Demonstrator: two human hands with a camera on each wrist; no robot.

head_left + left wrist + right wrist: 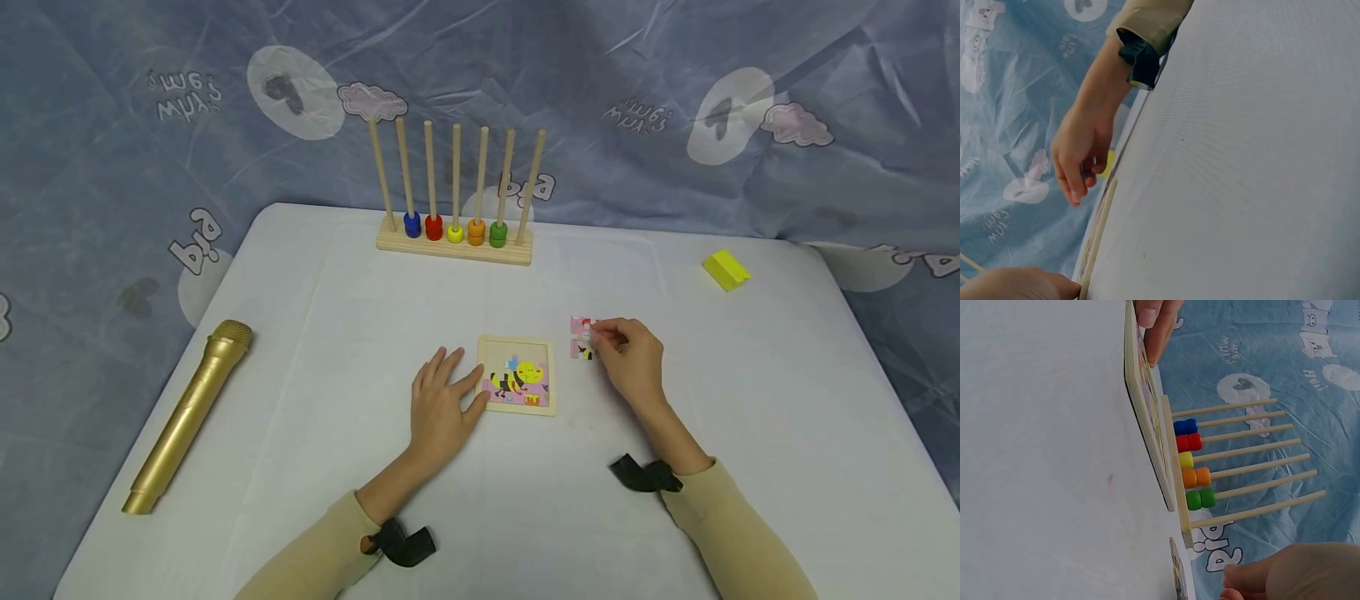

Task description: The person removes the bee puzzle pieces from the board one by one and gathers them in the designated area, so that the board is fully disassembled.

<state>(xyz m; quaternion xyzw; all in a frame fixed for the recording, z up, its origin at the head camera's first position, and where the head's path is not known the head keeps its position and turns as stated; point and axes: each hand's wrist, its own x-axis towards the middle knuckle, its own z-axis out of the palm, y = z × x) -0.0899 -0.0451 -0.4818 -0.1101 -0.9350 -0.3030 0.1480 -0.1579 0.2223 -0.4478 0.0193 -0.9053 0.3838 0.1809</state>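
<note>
A small square wooden puzzle tray [517, 340] lies on the table, its lower part filled with pieces that show a yellow-and-black bee [516, 380] on pink. My left hand [444, 417] rests at the tray's left side, fingers spread, with thumb and forefinger touching the edge. To the right of the tray lie loose puzzle pieces [580, 348], partly covered by my right hand [632, 360]. That hand hovers over them with bent fingers, thumb and forefinger close together. I cannot tell whether a piece is between its fingertips.
A wooden bead rack [453, 246] with upright pegs and coloured beads stands at the back. A gold microphone [187, 417] lies along the left side, and a yellow block [726, 270] sits at the back right. Patterned blue-grey cloth [480, 67] hangs behind the white table [337, 333].
</note>
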